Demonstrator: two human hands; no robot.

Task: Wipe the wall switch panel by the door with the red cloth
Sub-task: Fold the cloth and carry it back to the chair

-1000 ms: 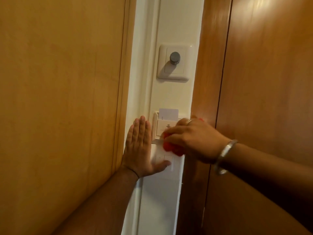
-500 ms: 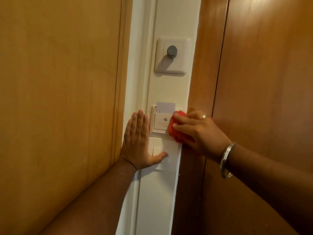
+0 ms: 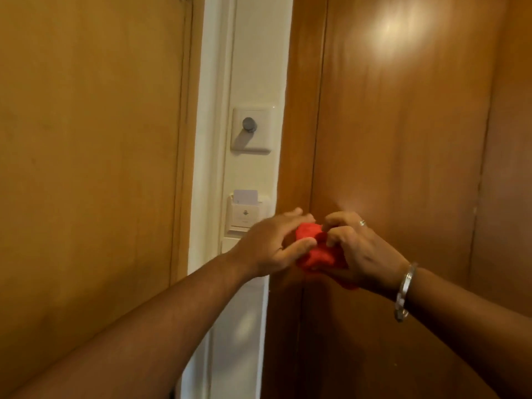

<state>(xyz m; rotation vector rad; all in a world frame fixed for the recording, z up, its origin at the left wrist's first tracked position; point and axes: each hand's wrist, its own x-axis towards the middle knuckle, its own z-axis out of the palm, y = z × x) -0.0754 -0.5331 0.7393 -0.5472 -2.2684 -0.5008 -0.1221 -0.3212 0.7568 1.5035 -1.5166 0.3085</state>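
The red cloth point(image 3: 318, 250) is bunched up between both hands, in front of the wooden door edge and off the wall. My left hand point(image 3: 270, 244) grips its left side with fingers curled over it. My right hand point(image 3: 359, 249), with a ring and a silver bangle, holds its right side. On the narrow white wall strip, a white key-card holder point(image 3: 244, 213) with a card in its slot shows just left of my left hand. The switch plate point(image 3: 230, 243) below it is mostly hidden behind my left hand and wrist.
A white dimmer plate with a grey round knob point(image 3: 250, 124) sits higher on the same wall strip. A wooden panel point(image 3: 86, 168) fills the left side. The glossy wooden door point(image 3: 403, 139) fills the right side and stands close to both hands.
My left hand has left the wall and come over to grasp the cloth. My right hand has pulled the cloth off the card holder, to the right and slightly down.
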